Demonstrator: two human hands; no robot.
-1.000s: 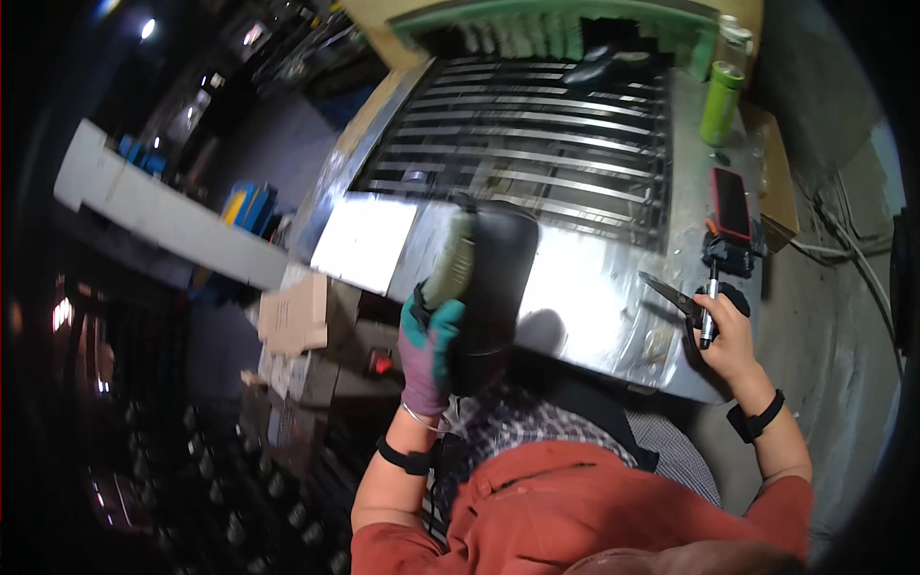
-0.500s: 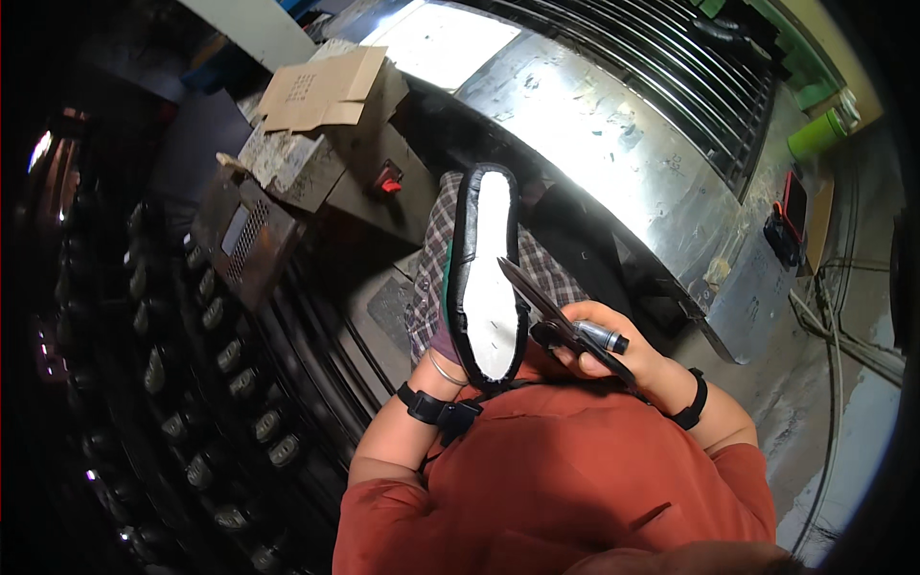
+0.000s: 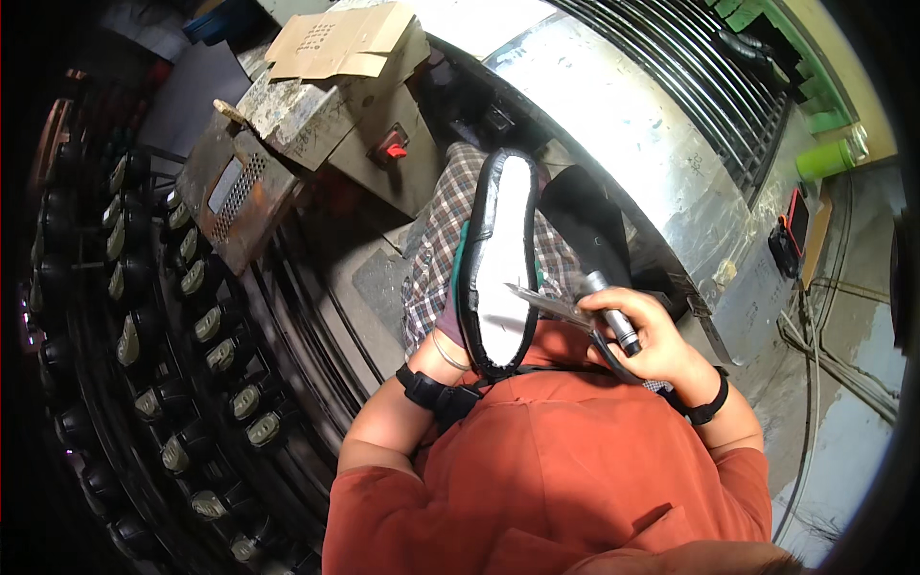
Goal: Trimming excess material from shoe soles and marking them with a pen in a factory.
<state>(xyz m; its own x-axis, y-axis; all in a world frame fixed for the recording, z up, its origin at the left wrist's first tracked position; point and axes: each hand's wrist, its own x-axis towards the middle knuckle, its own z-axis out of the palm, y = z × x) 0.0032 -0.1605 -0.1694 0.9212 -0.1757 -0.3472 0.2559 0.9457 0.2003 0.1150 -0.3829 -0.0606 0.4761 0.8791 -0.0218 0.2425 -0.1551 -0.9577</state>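
A shoe upper stands sole-up in front of me, with a white bottom board and a black leather edge folded around it. My left hand holds it from beneath and behind; the fingers are hidden, and purple and green cloth shows along the side. From the right, my right hand grips a pointed, scissors-like tool with a metal blade and dark handle. The blade tip lies over the white board near its middle; whether it touches, I cannot tell. The same hand also holds a silver marker-like cylinder with dark ends.
Ahead is a shiny metal worktable with a row of bars. A metal box with a red switch carries flattened cardboard. Racks of black shoes fill the left. A green bottle is far right.
My right hand has turned the tool to a flatter angle, its tip now a little lower on the board. The marker-like cylinder has tilted more upright. The shoe upper has shifted slightly right in view.
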